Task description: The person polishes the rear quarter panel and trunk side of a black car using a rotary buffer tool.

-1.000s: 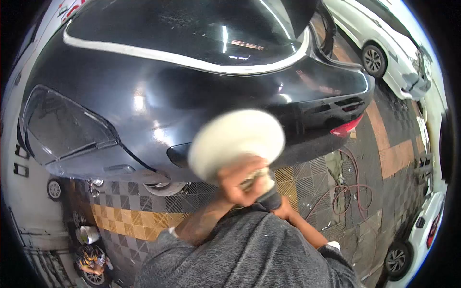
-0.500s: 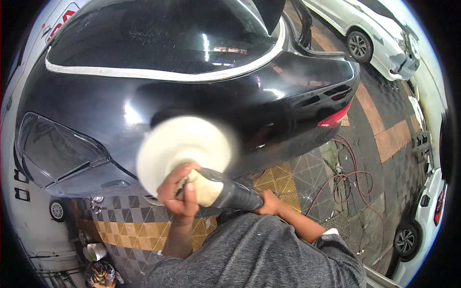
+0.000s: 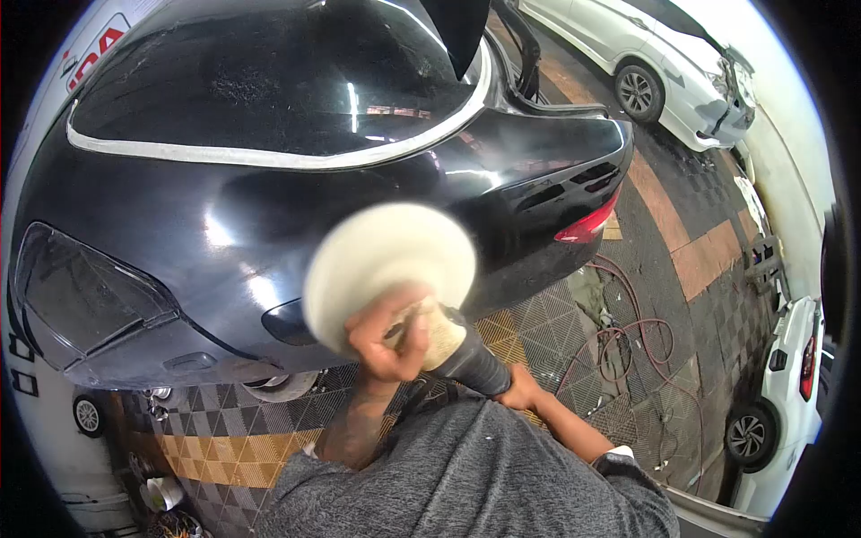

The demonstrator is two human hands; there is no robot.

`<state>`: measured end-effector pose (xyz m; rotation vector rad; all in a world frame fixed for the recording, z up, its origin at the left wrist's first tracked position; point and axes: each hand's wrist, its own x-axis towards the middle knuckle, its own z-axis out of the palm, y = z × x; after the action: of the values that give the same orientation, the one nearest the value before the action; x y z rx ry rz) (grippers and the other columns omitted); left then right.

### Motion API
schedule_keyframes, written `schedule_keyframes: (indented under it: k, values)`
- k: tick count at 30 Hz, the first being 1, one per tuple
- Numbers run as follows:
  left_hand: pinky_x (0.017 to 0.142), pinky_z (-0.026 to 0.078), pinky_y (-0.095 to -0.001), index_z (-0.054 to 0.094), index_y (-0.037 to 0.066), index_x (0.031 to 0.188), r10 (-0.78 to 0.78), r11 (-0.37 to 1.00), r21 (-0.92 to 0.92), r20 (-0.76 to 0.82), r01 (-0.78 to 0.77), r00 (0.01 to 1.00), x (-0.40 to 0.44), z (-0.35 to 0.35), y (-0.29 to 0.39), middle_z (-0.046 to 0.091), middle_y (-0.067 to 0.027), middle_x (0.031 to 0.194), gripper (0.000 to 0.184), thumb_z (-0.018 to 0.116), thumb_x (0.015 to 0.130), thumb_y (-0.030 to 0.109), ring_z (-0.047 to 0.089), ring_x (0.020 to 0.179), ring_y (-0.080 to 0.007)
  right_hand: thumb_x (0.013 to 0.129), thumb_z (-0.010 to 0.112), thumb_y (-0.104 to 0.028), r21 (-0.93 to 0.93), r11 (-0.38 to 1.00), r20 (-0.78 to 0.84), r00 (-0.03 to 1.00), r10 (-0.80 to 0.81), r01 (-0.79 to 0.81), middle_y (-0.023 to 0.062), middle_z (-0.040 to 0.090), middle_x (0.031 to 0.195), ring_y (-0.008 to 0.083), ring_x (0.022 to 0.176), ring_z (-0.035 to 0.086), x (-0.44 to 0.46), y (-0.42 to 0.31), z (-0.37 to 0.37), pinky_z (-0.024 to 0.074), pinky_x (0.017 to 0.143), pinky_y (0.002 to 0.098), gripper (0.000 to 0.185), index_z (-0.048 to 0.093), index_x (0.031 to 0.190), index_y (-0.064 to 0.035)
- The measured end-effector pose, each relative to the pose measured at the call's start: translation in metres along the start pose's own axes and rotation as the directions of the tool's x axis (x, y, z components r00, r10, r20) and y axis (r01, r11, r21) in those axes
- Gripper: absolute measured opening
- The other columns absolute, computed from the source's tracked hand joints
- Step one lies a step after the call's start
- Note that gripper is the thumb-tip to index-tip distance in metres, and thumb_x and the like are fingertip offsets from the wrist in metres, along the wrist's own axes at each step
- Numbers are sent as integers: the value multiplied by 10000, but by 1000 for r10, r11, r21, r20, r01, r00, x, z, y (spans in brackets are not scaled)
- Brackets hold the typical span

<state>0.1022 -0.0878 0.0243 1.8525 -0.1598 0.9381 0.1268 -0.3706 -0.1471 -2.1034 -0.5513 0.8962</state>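
Observation:
A car polisher (image 3: 471, 359) with a large pale round pad (image 3: 390, 264) is held against the side panel of a glossy black car (image 3: 296, 211). The pad is smeared by motion, and its face is hidden against the paint. My left hand (image 3: 392, 336) is wrapped over the polisher's head, just behind the pad. Farther back, my right hand (image 3: 520, 390) grips the rear end of the dark body. White masking tape (image 3: 269, 161) edges the car's glass, above the pad.
To the right, a red tail light (image 3: 587, 220) marks the car's rear corner. A reddish hose (image 3: 641, 336) lies coiled on the tiled floor (image 3: 574, 314). White cars stand at the upper right (image 3: 682, 81) and lower right (image 3: 780, 403). A white bucket (image 3: 163, 493) sits at lower left.
The polisher and both hands have moved right along the panel, toward the tail light. My view has shifted slightly, and a dark oval-edged shape on the panel now shows left of the pad.

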Motion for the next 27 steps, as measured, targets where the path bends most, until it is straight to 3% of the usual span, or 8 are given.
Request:
schedule_keyframes:
  k: [3, 4, 7, 11, 16, 19, 21, 27]
  values:
    - [850, 585, -419, 669, -67, 1105, -9, 1000, 26, -88, 11, 996, -21, -35, -2, 734, -235, 987, 333, 568, 900, 176, 722, 901, -306, 623, 762, -280, -5, 996, 89, 992, -89, 90, 247, 740, 976, 386, 928, 724, 21, -11, 15, 551, 845, 437, 491, 712, 999, 32]
    - [851, 584, -422, 665, -72, 1105, -18, 1000, 20, -123, 21, 992, -28, -47, -3, 729, -245, 983, 336, 562, 902, 174, 717, 903, -310, 628, 752, -292, -149, 985, 104, 992, -71, 86, 256, 729, 993, 421, 949, 704, 25, -28, 16, 550, 861, 445, 505, 712, 1020, 23]
    - [856, 579, -434, 643, -92, 1134, -17, 1000, -10, -212, 16, 977, -44, -83, -5, 711, -275, 987, 357, 541, 904, 161, 704, 913, -324, 650, 788, -261, -97, 972, 118, 972, -202, 214, 255, 728, 970, 412, 936, 705, 43, -43, 36, 548, 838, 451, 445, 720, 998, 8]
    - [895, 550, -440, 603, -103, 1169, -80, 997, -23, -235, 77, 969, -46, -112, 2, 682, -294, 1033, 379, 527, 916, 169, 670, 971, -329, 629, 800, -262, -62, 965, 155, 958, -243, 255, 232, 736, 966, 400, 926, 712, 51, -62, 50, 554, 845, 436, 470, 727, 1014, -3]
    - [882, 551, -435, 620, -102, 1142, -104, 995, -16, -217, 103, 971, -35, -86, 5, 691, -288, 1010, 374, 521, 887, 154, 677, 944, -325, 615, 791, -310, -62, 969, 114, 967, -230, 238, 236, 740, 964, 402, 920, 713, 32, -53, 32, 558, 868, 442, 573, 724, 1107, -23]
    - [870, 561, -429, 648, -95, 1099, -67, 997, 25, -155, 72, 986, -20, -50, 8, 712, -262, 980, 352, 521, 864, 134, 694, 913, -312, 604, 801, -323, 31, 981, 32, 981, -191, 190, 236, 740, 960, 393, 919, 718, 17, -34, 16, 559, 863, 440, 558, 736, 1067, -17]
    - [873, 564, -416, 657, -92, 1092, -95, 995, -39, -119, 91, 988, -14, -26, 7, 723, -244, 981, 340, 526, 861, 120, 703, 911, -298, 603, 804, -330, 6, 998, 71, 996, -61, 60, 236, 741, 974, 382, 935, 721, 10, -16, 7, 557, 868, 436, 533, 746, 1024, -8]
    - [850, 575, -389, 677, -85, 1083, -39, 999, -25, 2, 39, 999, 10, 34, 5, 741, -225, 977, 304, 560, 882, 110, 718, 918, -279, 601, 810, -337, 54, 998, -47, 999, -24, 27, 233, 750, 969, 369, 924, 732, -15, 24, -9, 557, 869, 431, 535, 741, 986, 28]
